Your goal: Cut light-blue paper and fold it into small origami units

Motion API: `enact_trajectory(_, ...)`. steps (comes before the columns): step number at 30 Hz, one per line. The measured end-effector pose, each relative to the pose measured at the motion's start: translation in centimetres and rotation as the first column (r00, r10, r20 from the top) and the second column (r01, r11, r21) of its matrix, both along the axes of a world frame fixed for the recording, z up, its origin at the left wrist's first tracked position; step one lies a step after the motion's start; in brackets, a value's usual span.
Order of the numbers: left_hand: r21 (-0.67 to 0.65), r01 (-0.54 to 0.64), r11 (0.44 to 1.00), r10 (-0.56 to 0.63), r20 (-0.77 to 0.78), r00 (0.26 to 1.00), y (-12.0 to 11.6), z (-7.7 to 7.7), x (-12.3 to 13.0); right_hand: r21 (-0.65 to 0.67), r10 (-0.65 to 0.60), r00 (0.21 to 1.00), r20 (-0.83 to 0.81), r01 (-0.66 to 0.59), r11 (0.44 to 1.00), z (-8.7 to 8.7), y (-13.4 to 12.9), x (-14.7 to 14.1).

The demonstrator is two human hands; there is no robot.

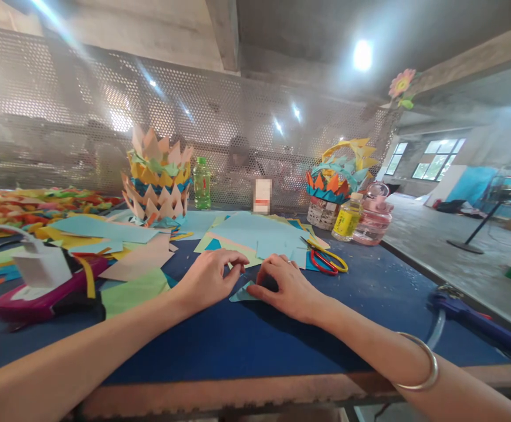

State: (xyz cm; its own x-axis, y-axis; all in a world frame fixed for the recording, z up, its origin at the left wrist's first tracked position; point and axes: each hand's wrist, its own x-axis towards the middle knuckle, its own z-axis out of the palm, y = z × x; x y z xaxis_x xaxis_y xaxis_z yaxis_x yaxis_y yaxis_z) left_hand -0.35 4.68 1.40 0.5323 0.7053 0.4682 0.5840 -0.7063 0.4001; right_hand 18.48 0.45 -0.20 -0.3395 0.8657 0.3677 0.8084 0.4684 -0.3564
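My right hand (284, 287) grasps a small light-blue paper triangle (241, 292); my left hand (215, 272) is curled beside it, its grip unclear

From my head view, the right hand (285, 288) presses a small light-blue paper triangle (242, 292) on a blue tabletop (237, 346), the left hand (213, 274) raised just beside it. Red-and-yellow scissors (327, 257) lie near loose colored sheets (264, 234). Behind stand a tiered paper crown (157, 181), a green bottle (201, 184) and a paper-trimmed basket (322, 211).
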Motion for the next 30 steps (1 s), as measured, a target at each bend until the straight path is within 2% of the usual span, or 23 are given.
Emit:
enact_trajectory(7,-0.017,-0.023,1.000,0.023,-0.025,0.999,0.2,0.0,0.0,-0.021,0.139,0.980,-0.141,-0.143,0.989,0.1,0.7,0.1)
enact_trajectory(9,-0.014,-0.031,0.999,0.030,-0.015,0.999,0.3,0.0,0.0,-0.011,0.112,0.975,-0.194,-0.116,0.993,0.7,1.3,0.8)
enact_trajectory(12,-0.010,-0.038,0.999,0.038,-0.002,0.999,0.3,0.3,-0.1,0.002,-0.088,0.969,-0.230,0.091,0.996,1.6,2.9,3.1)
enact_trajectory(15,-0.002,-0.024,1.000,0.024,-0.005,1.000,0.0,0.5,0.0,0.024,-0.290,0.940,-0.179,0.299,0.954,2.0,4.8,6.2)
enact_trajectory(18,0.021,-0.001,1.000,0.001,-0.011,1.000,-0.1,0.5,0.0,0.034,-0.481,0.874,-0.071,0.484,0.874,1.6,6.1,8.8)
enact_trajectory(21,0.042,0.013,0.999,-0.013,-0.003,1.000,0.0,0.2,-0.1,0.012,-0.592,0.803,0.070,0.593,0.805,1.0,6.2,9.6)
enact_trajectory(24,0.049,0.021,0.999,-0.020,-0.005,1.000,0.1,0.0,-0.2,0.222,-0.690,0.722,0.051,0.665,0.713,0.6,5.7,8.7)
enact_trajectory(25,0.050,0.023,0.999,-0.023,-0.006,1.000,0.2,0.1,-0.2,0.284,-0.677,0.736,0.030,0.643,0.712,0.5,5.5,8.1)
enact_trajectory(26,0.050,0.025,0.998,-0.025,-0.006,1.000,0.2,0.1,-0.2,0.312,-0.631,0.775,0.030,0.593,0.742,0.5,5.3,7.6)
enact_trajectory(28,0.047,0.025,0.999,-0.024,-0.010,1.000,0.2,0.2,-0.1,0.267,-0.465,0.880,0.099,0.427,0.864,0.2,5.2,6.4)
enact_trajectory(30,0.040,0.017,0.999,-0.017,-0.012,1.000,0.2,0.2,-0.1,0.190,-0.380,0.909,0.170,0.348,0.918,-0.3,5.3,5.6)
